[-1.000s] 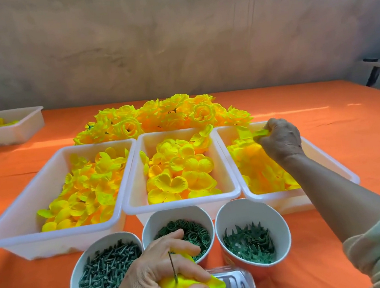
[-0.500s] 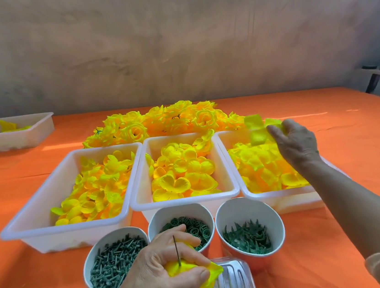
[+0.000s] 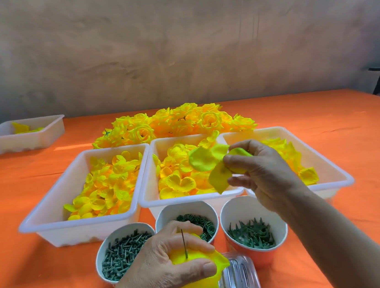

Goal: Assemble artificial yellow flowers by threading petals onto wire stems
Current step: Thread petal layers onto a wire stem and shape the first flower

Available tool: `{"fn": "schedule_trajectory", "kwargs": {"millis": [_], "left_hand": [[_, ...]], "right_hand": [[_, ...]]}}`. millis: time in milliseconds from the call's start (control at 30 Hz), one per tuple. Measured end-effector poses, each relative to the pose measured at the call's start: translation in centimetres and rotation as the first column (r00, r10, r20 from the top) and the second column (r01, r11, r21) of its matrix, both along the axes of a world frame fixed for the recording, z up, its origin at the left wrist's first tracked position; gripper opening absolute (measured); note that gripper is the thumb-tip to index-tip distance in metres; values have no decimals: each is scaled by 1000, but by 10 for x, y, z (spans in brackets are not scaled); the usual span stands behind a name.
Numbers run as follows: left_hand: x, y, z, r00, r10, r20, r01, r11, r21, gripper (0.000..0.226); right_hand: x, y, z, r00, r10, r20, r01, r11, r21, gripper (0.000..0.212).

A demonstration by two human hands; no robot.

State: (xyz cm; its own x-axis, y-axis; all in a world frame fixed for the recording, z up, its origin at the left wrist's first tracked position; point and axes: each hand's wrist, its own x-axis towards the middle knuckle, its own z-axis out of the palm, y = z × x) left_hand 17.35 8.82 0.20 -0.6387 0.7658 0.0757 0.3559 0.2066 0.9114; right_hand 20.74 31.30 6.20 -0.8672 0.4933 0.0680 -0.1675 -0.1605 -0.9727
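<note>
My left hand (image 3: 160,264) at the bottom centre grips a partly built yellow flower (image 3: 196,284), and its thin wire stem (image 3: 184,242) sticks straight up between the fingers. My right hand (image 3: 259,171) is raised over the middle petal tray (image 3: 192,198) and pinches a yellow petal piece (image 3: 210,165) with several lobes hanging from it. The left tray (image 3: 50,223) and the right tray (image 3: 336,173) also hold loose yellow petals. A heap of finished yellow flowers (image 3: 172,122) lies behind the trays.
Three white cups stand in front of the trays: green pegs (image 3: 123,252), green rings (image 3: 199,224), green calyx pieces (image 3: 252,234). A clear plastic box (image 3: 239,281) lies under my left hand. Another white tray (image 3: 16,139) sits far left on the orange tablecloth (image 3: 363,141).
My right hand lifted a petal piece out of the right tray and carried it left and nearer, over the middle tray. My left hand stayed put with the flower.
</note>
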Motion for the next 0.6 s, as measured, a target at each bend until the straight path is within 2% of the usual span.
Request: {"fn": "schedule_trajectory", "kwargs": {"millis": [133,200,367,433,533,600], "left_hand": [[-7,-6,-3,999,-15,-44,18,998,65,70],[-13,-11,4,999,-17,33,12,991,132,75],[-22,-22,24,975,117,188,-181,911,371,74],[-24,-25,33,955,201,220,-278,864,419,77],[-23,-25,51,935,236,263,-332,841,427,86],[-18,-22,62,936,184,299,-290,886,363,93]], "right_hand": [[4,-21,-4,999,46,4,-46,999,7,23],[8,-28,-4,999,36,-2,-35,998,53,24],[16,-40,0,998,22,-53,-17,996,84,22],[18,-44,4,998,23,-61,-17,994,108,21],[20,-49,8,996,34,-86,-20,986,163,20],[21,-54,11,989,27,-143,5,975,221,21]]}}
